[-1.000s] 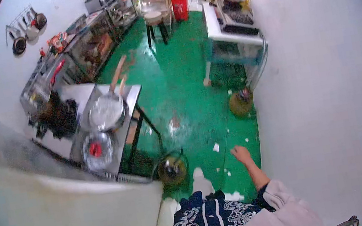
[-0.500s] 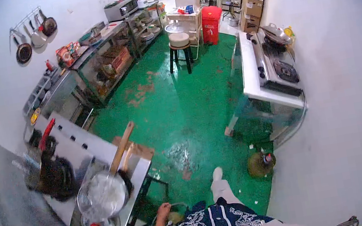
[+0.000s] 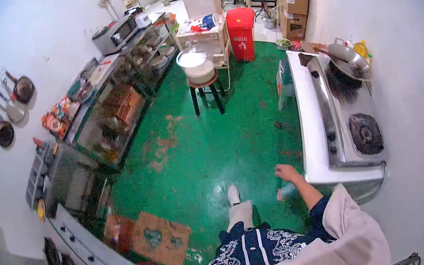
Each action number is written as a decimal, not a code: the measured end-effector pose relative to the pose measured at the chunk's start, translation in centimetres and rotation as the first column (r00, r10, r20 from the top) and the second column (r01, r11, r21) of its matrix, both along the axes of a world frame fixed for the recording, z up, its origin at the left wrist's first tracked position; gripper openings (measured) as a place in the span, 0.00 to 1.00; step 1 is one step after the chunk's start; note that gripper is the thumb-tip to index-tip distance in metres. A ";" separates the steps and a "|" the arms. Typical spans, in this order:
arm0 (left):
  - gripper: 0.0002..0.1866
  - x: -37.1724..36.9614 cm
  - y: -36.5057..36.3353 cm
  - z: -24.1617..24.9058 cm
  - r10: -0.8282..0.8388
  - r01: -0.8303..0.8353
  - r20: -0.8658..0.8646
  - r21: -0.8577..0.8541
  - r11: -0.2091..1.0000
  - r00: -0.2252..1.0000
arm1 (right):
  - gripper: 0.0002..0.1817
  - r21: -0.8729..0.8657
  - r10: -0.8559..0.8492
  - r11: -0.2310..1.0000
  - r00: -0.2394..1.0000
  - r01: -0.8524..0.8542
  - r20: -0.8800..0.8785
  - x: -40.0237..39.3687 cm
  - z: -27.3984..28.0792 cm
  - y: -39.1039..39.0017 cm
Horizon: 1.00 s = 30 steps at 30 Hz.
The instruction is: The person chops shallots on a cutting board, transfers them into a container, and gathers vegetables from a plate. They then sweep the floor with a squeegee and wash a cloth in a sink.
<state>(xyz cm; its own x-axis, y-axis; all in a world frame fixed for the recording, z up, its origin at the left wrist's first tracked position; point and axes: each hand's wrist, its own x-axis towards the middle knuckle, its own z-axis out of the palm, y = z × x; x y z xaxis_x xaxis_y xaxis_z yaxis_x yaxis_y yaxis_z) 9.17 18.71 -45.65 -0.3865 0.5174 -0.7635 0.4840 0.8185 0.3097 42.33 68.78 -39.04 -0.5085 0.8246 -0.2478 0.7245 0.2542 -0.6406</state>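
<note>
My right hand hangs in front of me, left of the white stove table. Its fingers look loosely curled, and I see nothing in them. A dark sleeve and a pale cloth cover the upper arm. My left hand is out of view. On the stove table stands a two-burner gas stove. A metal wok sits on its far burner; the near burner is bare.
A round stool carries a pale tub and a metal bowl. Behind it are a red bin and a white rack. Shelves run along the left wall. Flattened cardboard lies on the green floor. Boxes are stacked at the back right.
I have moved forward; the stool and stove are nearer. The pan with the wooden handle and my left hand have left view. My right hand has come into view.
</note>
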 end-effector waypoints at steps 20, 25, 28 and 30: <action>0.11 -23.3 84.7 -1.0 -0.688 0.973 -0.687 0.154 0.175 0.232 | 0.10 0.045 -0.569 0.812 0.806 0.582 -0.160 3.2 -0.1 43.5; 0.15 -15.4 96.3 -3.1 -0.803 0.951 -0.517 0.088 0.296 0.297 | 0.10 0.270 -0.729 0.604 0.656 0.750 -0.193 5.1 5.2 61.3; 0.15 -13.3 103.5 -3.3 -0.826 0.888 -0.330 0.118 0.445 0.457 | 0.08 0.306 -0.839 0.410 0.487 0.859 -0.245 7.8 5.8 69.1; 0.14 -12.8 109.6 -3.9 -0.844 0.875 -0.233 0.116 0.469 0.483 | 0.11 0.384 -0.919 0.363 0.394 0.849 -0.002 9.8 5.3 73.3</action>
